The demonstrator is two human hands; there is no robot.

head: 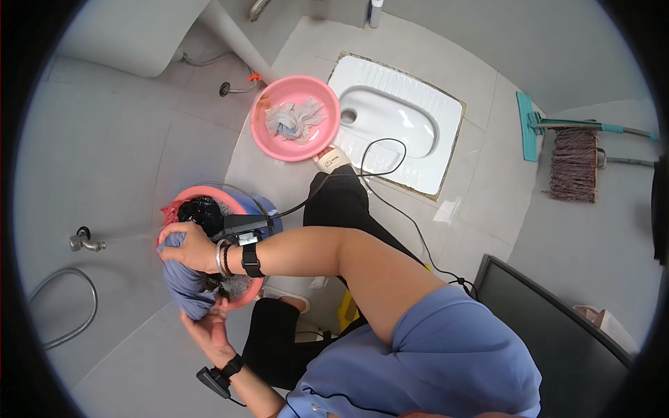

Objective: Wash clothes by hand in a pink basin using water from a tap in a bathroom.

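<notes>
My right hand (191, 248), with a bangle, beads and a strapped device on its wrist, grips a bunched blue-grey cloth (185, 290) at its upper part. The cloth hangs over the near-wall side of a pink basin (255, 292). My left hand (211, 332) is palm up with fingers spread at the cloth's lower end; its fingertips are partly hidden by the cloth. In the basin lie a black wet item (201, 215), a red cloth (170, 213) at the rim, and sudsy water (238, 286). A blue bucket (266, 206) shows beneath or beside the basin.
A pink basin (332, 137) holding pale wet cloth (295, 121) overlaps the squat toilet's (418, 177) edge. A black cable (389, 172) loops across floor and toilet. A wall tap (86, 242) and metal hose (94, 298) are left; mops (573, 166) and a dark-framed panel (549, 334) stand right.
</notes>
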